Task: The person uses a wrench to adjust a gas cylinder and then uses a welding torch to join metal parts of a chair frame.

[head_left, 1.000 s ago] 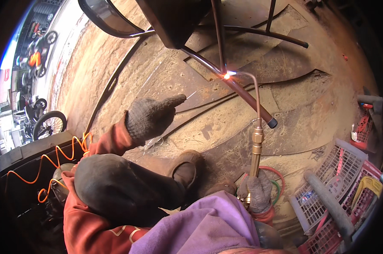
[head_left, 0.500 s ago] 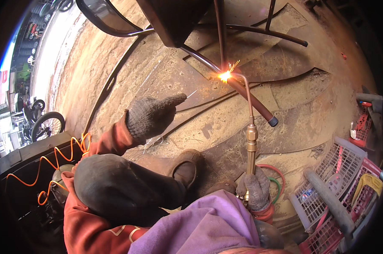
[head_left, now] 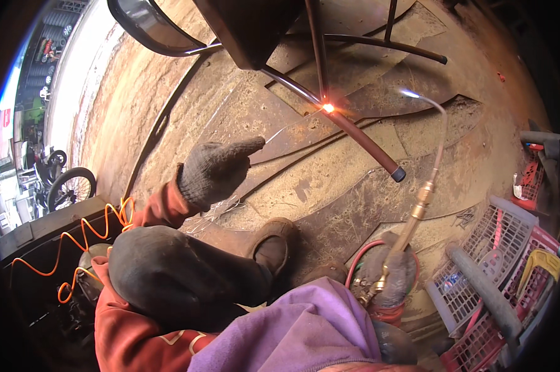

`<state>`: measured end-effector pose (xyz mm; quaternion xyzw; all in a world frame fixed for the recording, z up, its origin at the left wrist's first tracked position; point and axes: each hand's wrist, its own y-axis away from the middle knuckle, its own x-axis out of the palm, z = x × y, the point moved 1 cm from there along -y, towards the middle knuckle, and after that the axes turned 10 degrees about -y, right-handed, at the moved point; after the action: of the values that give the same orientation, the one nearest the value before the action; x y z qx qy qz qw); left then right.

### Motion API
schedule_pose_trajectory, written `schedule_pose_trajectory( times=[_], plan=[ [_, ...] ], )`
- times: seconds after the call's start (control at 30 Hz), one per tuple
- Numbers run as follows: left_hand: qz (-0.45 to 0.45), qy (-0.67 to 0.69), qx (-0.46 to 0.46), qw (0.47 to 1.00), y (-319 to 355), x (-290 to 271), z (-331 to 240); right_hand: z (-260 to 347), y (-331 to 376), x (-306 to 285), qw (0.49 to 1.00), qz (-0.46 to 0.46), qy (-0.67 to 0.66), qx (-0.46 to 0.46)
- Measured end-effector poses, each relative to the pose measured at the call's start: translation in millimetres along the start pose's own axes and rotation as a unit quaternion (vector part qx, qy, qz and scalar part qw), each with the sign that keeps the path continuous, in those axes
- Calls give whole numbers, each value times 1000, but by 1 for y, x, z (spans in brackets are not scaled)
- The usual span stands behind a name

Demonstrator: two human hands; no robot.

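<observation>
My left hand [head_left: 215, 170], in a grey knit glove, is closed on a thin filler rod [head_left: 284, 131]. The rod slants up to a glowing red-orange spot [head_left: 328, 107] where an upright tube meets a brown metal tube [head_left: 370, 144] with a dark end cap. My gloved right hand [head_left: 388, 273] is wrapped round the brass handle of a gas welding torch [head_left: 424, 193]. Its bent copper neck ends in a small bluish-white flame [head_left: 409, 93], right of the glowing joint and apart from it. The tubes belong to a metal frame under a dark panel [head_left: 249, 28].
Worn metal sheets [head_left: 329, 217] lie on the dusty floor. At right stands a grey and red plastic crate [head_left: 478, 273] with a yellow-framed tool [head_left: 540, 266]. A coiled orange hose [head_left: 63, 245] runs at left, near a spoked wheel [head_left: 72, 189]. Red hose [head_left: 357, 263] loops by the torch.
The torch has swung right, taking its flame off the joint. Sparks have died down to a small red glow. My left hand has shifted slightly left with the rod.
</observation>
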<state>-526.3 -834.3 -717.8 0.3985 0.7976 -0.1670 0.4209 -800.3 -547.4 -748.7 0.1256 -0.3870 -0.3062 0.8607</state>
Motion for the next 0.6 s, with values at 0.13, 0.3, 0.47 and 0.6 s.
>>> schedule_pose_trajectory(
  times=[0.13, 0.3, 0.47, 0.6],
  plan=[
    [24, -70, 2, 997, -2, 4, 4, 7, 3, -13, 999, -38, -6, -32],
    [25, -96, -5, 995, -4, 10, 2, 10, 5, -3, 998, -10, 33, 52],
    [25, -84, 9, 996, -8, 10, 0, 1, 9, -7, 987, 38, 92, 127],
    [24, -108, 12, 994, -8, 10, 0, -4, 8, -4, 984, 56, 81, 151]
  ],
)
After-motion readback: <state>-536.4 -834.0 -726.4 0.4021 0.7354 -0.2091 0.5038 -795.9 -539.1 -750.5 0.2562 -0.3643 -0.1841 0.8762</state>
